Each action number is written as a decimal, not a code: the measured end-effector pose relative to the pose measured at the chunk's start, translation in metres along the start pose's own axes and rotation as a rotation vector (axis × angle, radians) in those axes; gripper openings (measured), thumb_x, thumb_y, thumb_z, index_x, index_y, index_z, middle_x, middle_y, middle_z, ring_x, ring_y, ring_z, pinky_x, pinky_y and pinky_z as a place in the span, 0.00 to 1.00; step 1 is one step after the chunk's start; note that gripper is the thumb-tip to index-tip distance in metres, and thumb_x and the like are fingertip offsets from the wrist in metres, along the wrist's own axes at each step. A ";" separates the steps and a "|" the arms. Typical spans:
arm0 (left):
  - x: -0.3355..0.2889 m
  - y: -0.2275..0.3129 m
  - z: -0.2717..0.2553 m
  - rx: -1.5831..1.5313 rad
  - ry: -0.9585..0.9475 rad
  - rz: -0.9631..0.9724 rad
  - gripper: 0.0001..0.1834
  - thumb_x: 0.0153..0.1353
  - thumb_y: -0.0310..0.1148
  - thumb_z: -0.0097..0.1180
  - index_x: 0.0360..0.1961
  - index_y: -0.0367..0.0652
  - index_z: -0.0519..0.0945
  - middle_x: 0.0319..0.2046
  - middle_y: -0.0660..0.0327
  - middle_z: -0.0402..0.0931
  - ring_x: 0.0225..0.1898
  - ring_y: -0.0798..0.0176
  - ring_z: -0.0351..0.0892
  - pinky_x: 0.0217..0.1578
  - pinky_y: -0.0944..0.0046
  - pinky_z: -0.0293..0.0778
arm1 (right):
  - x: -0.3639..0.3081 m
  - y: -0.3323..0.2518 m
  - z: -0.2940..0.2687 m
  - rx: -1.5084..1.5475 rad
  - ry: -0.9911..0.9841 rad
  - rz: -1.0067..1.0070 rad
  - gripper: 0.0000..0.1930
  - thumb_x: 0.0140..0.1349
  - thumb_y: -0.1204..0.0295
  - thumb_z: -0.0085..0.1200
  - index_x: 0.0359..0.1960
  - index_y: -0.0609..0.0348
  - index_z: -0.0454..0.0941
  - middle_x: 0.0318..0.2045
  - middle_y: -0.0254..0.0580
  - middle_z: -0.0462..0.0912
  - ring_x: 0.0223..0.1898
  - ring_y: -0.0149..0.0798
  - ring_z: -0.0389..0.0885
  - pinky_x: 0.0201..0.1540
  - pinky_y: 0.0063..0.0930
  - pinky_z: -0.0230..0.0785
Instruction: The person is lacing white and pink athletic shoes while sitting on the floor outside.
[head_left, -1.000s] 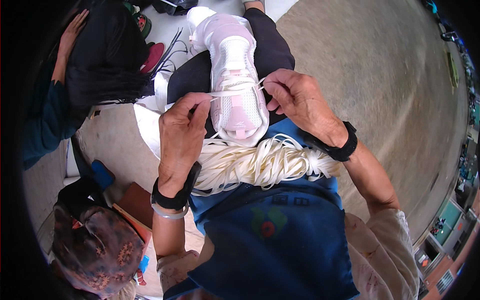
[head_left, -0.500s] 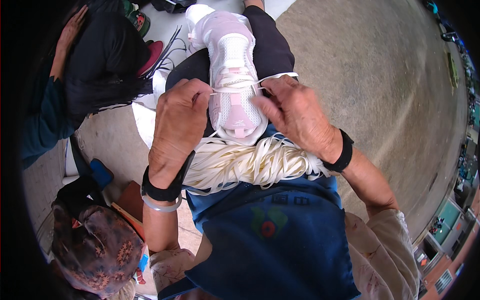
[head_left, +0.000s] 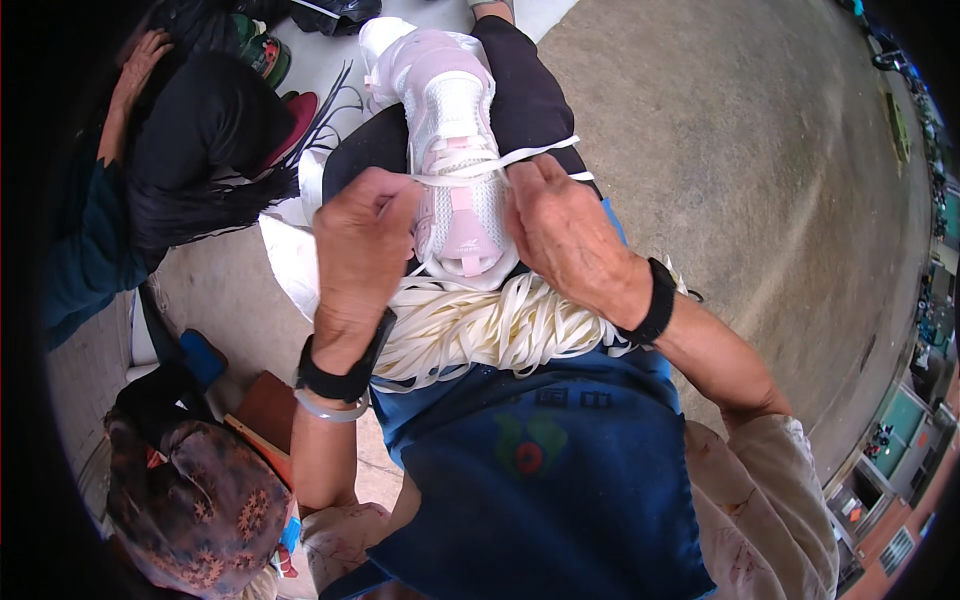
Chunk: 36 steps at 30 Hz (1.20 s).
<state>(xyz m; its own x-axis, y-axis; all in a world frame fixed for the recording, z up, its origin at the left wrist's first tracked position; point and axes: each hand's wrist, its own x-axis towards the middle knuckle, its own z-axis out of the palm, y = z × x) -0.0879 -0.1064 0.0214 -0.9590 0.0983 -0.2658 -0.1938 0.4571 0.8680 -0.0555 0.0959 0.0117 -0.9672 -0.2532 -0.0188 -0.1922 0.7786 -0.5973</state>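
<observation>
A pink and white sneaker rests on my lap between my legs, its tongue end toward me. White shoelace crosses its front eyelets. My left hand, at the shoe's left side, pinches the lace between thumb and fingers. On the other side my right hand is closed at the lace by the eyelets; its fingertips are partly hidden. One loose lace end sticks out to the right above that hand. Below the shoe, a thick bundle of cream-white laces lies across my blue apron.
A person in dark clothes sits at the upper left, one hand showing. Another person in a brown patterned top is at the lower left, near a reddish-brown board. Concrete floor stretches to the right.
My right hand has moved slightly left, closer to the shoe, its thumb now tucked in. The loose lace end now stands up to the right. My left hand still pinches the lace.
</observation>
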 end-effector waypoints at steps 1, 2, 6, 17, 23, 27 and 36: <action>-0.001 0.000 0.001 -0.001 0.001 -0.001 0.05 0.59 0.26 0.58 0.33 0.34 0.79 0.25 0.59 0.79 0.23 0.71 0.78 0.24 0.66 0.74 | 0.000 0.001 0.000 0.000 -0.002 -0.001 0.13 0.58 0.78 0.53 0.41 0.73 0.69 0.33 0.63 0.75 0.32 0.61 0.79 0.33 0.44 0.73; -0.003 0.001 0.002 0.117 0.034 0.115 0.05 0.59 0.26 0.58 0.34 0.34 0.79 0.26 0.56 0.79 0.24 0.63 0.79 0.27 0.64 0.75 | 0.001 0.002 0.000 0.012 0.016 -0.017 0.12 0.58 0.78 0.53 0.42 0.72 0.69 0.33 0.62 0.76 0.32 0.61 0.79 0.33 0.44 0.73; -0.012 0.006 0.004 0.420 0.126 0.451 0.10 0.59 0.29 0.60 0.40 0.36 0.78 0.33 0.49 0.78 0.34 0.44 0.80 0.35 0.56 0.76 | 0.002 0.000 -0.005 0.062 0.177 -0.101 0.09 0.52 0.80 0.52 0.35 0.69 0.69 0.31 0.57 0.75 0.25 0.56 0.80 0.26 0.43 0.74; -0.026 -0.003 0.017 0.758 0.097 0.495 0.17 0.56 0.21 0.53 0.48 0.29 0.72 0.41 0.41 0.74 0.44 0.41 0.78 0.45 0.52 0.75 | 0.015 -0.012 -0.008 -0.480 0.169 -0.458 0.10 0.47 0.73 0.55 0.31 0.67 0.77 0.26 0.40 0.71 0.29 0.39 0.76 0.28 0.30 0.72; -0.024 -0.007 0.017 0.631 0.127 0.504 0.16 0.56 0.20 0.50 0.47 0.29 0.72 0.40 0.42 0.75 0.43 0.41 0.78 0.44 0.51 0.75 | -0.003 -0.038 -0.012 0.016 0.118 -0.469 0.07 0.49 0.79 0.53 0.31 0.65 0.76 0.29 0.44 0.70 0.32 0.43 0.78 0.31 0.34 0.74; -0.027 0.004 0.009 0.309 0.096 0.296 0.12 0.58 0.21 0.51 0.44 0.30 0.72 0.37 0.42 0.76 0.38 0.41 0.79 0.41 0.51 0.74 | -0.003 -0.039 -0.005 0.318 -0.018 -0.353 0.10 0.51 0.83 0.54 0.37 0.63 0.73 0.34 0.48 0.72 0.32 0.52 0.78 0.32 0.39 0.74; -0.024 -0.027 0.011 0.339 0.126 0.352 0.09 0.57 0.23 0.51 0.40 0.35 0.74 0.37 0.42 0.76 0.39 0.37 0.77 0.39 0.47 0.72 | 0.016 -0.036 0.034 -0.006 0.147 -0.221 0.07 0.59 0.73 0.53 0.35 0.63 0.72 0.30 0.52 0.79 0.29 0.56 0.80 0.29 0.43 0.72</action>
<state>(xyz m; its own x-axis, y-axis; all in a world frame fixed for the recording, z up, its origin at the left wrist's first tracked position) -0.0571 -0.1118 0.0001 -0.9756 0.2002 0.0898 0.2042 0.6788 0.7054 -0.0581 0.0442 0.0062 -0.9153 -0.3316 0.2286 -0.4020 0.7170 -0.5695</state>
